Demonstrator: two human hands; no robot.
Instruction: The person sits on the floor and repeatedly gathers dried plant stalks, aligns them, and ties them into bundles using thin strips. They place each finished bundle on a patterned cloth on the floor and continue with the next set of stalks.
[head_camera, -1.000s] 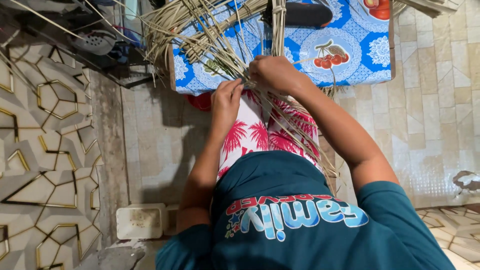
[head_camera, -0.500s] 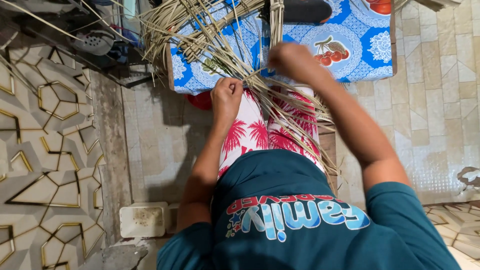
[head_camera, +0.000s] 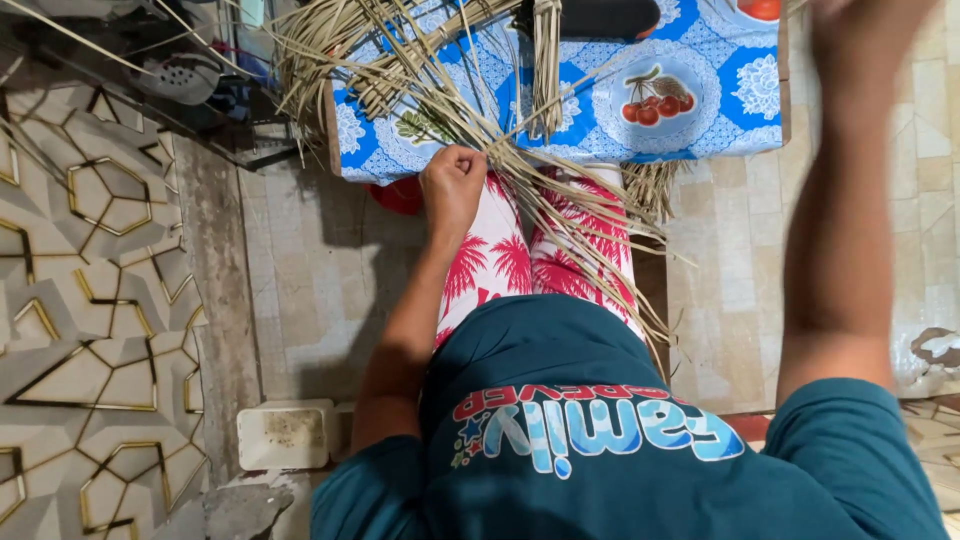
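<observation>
On my feed the only container is a small off-white square tub (head_camera: 287, 435) on the floor by the left elbow; its inside looks dirty and I can't make out any contents. A grey perforated thing (head_camera: 185, 75) sits top left among dark clutter — hard to identify. The right hand (head_camera: 870, 25) is raised to the top edge, blurred and partly cut off, so I can't tell whether its fingers are closed or holding anything. The left hand (head_camera: 453, 185) is a closed fist, clamped on the dry straw strips (head_camera: 520, 160) right at the near edge of the table (head_camera: 700, 130), just above the knees. The strips are pale tan, thin and flat, fanning out from the fist in a messy spread — some run up over the blue-and-white patterned tablecloth (head_camera: 610, 110), some trail down across the pink palm-print trousers (head_camera: 500, 265) toward the floor. A tied bundle of strips (head_camera: 546, 60) stands upright on the table, behind the fist. A dark object (head_camera: 600, 15) at the top edge is cut off, and a red item (head_camera: 400, 195) under the table is mostly hidden by the cloth and arm. The teal shirt (head_camera: 600, 440) fills the bottom of the view.
</observation>
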